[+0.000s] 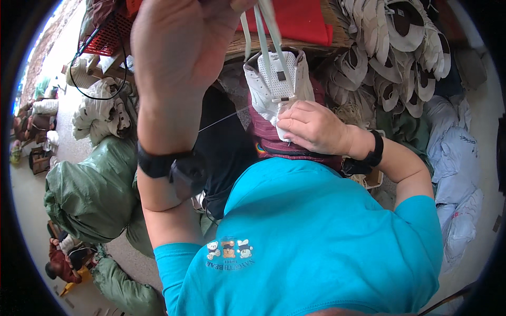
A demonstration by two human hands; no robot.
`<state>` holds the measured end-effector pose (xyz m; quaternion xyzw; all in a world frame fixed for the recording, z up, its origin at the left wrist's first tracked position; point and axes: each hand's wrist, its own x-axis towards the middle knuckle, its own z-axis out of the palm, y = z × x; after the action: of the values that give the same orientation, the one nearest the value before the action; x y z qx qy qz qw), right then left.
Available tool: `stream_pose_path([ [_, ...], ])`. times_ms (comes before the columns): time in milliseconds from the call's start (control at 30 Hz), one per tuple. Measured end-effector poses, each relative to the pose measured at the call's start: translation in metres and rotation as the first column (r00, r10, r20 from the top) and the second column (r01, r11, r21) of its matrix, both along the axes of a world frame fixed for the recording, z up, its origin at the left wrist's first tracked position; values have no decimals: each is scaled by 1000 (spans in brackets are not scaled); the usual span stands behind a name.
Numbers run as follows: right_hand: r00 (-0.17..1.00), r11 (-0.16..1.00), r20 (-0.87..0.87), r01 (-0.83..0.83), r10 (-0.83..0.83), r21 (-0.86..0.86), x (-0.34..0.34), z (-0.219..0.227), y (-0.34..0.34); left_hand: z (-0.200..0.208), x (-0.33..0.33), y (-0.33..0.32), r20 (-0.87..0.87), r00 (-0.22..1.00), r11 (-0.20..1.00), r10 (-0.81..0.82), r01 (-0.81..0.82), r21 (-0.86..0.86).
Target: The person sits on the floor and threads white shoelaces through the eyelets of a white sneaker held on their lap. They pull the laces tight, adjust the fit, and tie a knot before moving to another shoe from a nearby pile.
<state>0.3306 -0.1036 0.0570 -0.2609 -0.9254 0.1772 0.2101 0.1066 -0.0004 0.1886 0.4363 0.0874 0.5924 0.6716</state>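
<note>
A white shoe upper (279, 79) with a mesh tongue rests over my lap, its toe end toward me. My right hand (311, 126) is closed on the toe end, fingers bent over the white material. Pale flat shoelaces (262, 37) run up from its eyelet area, drawn tight. Raised high and close to the view, my left hand (187, 42) grips them near the top edge, where its fingers are partly cut off. A thin thread (224, 120) stretches from the upper's left side toward my left forearm. Both wrists wear black bands.
Bundles of pale shoe uppers (392, 42) hang at the far right. A red cloth (295, 21) lies on the wooden surface ahead. Green sacks (95, 189) stand at left, white sacks (458, 163) at right. A red basket (108, 34) is far left; another person (63, 260) sits lower left.
</note>
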Motion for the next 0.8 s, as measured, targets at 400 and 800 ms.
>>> stream_pose_path([
  [400,792,520,-388,-107,-471,-848,-15,35,60,-51,-38,3,-120,974,980,191,-196,-35],
  [800,202,391,-455,-292,-867,-873,155,58,104,-208,-285,-11,213,935,817,284,-119,-564],
])
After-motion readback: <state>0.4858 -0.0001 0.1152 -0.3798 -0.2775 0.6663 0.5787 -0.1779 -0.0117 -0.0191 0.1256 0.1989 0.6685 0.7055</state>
